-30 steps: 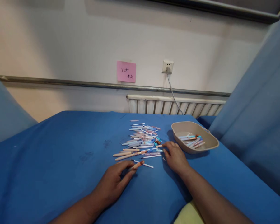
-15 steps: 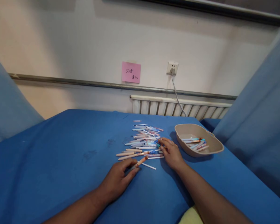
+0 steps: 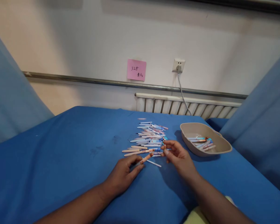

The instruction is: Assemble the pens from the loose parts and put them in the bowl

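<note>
My left hand [image 3: 126,169] is closed around an orange pen barrel [image 3: 146,158], which points up and to the right, with its lower end hidden in the fingers. At the right edge of the pen pile, my right hand [image 3: 178,157] pinches a small orange-brown pen piece [image 3: 164,147], perhaps a cap, between thumb and fingertips. Beyond both hands lies a loose pile of pen parts [image 3: 146,141] in white, pink, pale blue and orange. One white refill [image 3: 154,163] lies apart, just right of my left hand.
A beige plastic basin [image 3: 220,149] holding several pens stands to the right. Blue cloth [image 3: 60,161] covers the table. Behind it are a radiator [image 3: 158,105], a metal rail [image 3: 102,81], a socket with a plugged cord [image 3: 178,66] and a pink note [image 3: 136,70]. Blue curtains hang at both sides.
My right hand has drawn back from the pile towards me and now pinches a small orange-brown piece. My left hand still holds the orange barrel. The view has shifted slightly.
</note>
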Tool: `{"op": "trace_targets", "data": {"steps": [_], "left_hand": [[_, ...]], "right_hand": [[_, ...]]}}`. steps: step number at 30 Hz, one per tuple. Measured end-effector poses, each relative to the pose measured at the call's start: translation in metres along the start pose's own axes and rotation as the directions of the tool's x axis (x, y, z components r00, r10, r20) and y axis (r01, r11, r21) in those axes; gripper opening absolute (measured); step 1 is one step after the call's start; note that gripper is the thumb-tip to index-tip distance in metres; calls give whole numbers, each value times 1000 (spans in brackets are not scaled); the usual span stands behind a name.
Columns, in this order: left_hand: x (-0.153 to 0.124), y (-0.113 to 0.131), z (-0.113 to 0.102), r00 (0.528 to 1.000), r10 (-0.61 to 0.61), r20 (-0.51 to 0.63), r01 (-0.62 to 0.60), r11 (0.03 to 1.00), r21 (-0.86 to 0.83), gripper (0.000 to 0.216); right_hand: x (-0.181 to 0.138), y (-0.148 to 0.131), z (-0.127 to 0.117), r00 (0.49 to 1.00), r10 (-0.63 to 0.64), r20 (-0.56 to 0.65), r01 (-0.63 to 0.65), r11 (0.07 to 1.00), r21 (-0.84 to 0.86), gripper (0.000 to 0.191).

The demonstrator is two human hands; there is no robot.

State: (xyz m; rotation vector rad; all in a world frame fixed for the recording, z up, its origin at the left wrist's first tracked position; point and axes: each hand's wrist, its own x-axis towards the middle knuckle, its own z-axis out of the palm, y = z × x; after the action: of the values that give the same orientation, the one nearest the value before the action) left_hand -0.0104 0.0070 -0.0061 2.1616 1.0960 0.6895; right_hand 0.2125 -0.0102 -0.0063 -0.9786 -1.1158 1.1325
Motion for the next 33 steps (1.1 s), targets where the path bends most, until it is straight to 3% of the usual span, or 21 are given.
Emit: {"op": "trace_targets", "data": {"steps": [6,9,16,25,30,33], "left_hand": [[-2,3,0,999,24,21,-25,999,29,21],[-2,4,0,999,40,21,-41,997,60,19],[-2,0,0,992,118,49,-123,986,116,18],[-3,2,-2,988,144,56,-152,973,173,19],[-4,3,-2,986,156,60,-164,970,179,20],[-5,3,-1,984,162,67,-171,971,164,20]], "right_hand": [[-25,-8,7,998,-22,56,26,997,-67,29],[-27,-8,5,998,-20,60,29,988,-153,19],[-23,-8,-1,996,-43,81,66,947,-314,17],[-24,-8,-4,975,-161,154,216,855,-473,13],[-25,-13,-3,929,-257,265,364,755,-546,15],[-27,-13,-3,921,-260,290,385,716,-582,15]]}}
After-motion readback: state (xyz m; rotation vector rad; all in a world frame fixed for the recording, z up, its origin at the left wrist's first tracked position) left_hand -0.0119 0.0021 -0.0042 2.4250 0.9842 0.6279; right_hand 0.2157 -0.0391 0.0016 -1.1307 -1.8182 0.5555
